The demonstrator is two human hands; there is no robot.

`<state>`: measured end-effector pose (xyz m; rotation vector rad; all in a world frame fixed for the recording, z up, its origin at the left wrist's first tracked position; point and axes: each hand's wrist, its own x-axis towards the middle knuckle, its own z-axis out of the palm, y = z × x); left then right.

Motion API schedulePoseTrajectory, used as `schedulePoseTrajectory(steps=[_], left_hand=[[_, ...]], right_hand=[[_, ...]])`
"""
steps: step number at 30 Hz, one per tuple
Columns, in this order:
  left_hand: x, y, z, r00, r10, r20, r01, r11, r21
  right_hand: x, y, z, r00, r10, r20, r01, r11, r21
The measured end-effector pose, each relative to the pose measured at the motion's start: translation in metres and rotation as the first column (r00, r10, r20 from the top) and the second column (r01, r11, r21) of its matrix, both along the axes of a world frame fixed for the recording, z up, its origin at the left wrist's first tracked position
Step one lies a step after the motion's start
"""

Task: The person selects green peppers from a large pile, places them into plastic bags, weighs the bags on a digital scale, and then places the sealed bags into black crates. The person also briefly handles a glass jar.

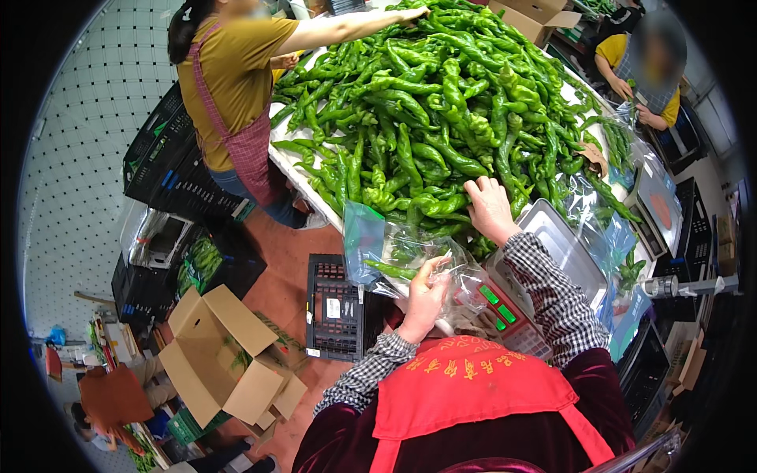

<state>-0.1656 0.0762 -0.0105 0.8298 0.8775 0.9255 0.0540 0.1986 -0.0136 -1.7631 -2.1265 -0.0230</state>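
A clear plastic bag point(378, 251) with a blue-green printed panel hangs from my left hand point(427, 295), which pinches its edge. At least one long green pepper point(390, 270) shows inside the bag. My right hand point(489, 208) reaches onto the near edge of a large heap of green peppers point(408, 106). Its fingertips touch peppers there, but whether they grip one is hidden. Under my right forearm stands a red weighing scale point(513, 322) with lit green displays and a metal pan point(559, 242).
Across the white table point(304, 177), a person in a checked apron point(236, 118) reaches over the heap. Another person point(644, 88) handles peppers at the far right, near a second scale point(656, 201). A black crate point(334, 313) and an open cardboard box point(219, 355) stand on the floor at left.
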Motion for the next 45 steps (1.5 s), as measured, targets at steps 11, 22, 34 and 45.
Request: schedulePoseTrajectory(steps=[11,22,34,45], left_hand=[[0.000,0.003,0.007,0.994,-0.019,-0.110,0.034,0.990,0.134],[0.022,-0.020,0.015,0.866,0.102,-0.490,0.160,0.871,0.464],[0.027,-0.058,0.024,0.768,0.198,-0.609,0.250,0.783,0.569],[0.017,-0.066,0.015,0.704,0.256,-0.663,0.308,0.730,0.610]], right_hand=[[0.022,-0.113,0.094,0.782,0.034,-0.623,-0.279,0.912,-0.301],[0.033,-0.241,0.076,0.889,-0.079,-0.452,-0.231,0.773,-0.591],[-0.029,-0.219,-0.003,0.643,-0.210,-0.737,-0.290,0.823,-0.488],[-0.071,-0.151,-0.084,0.400,0.177,-0.899,-0.596,0.796,-0.108]])
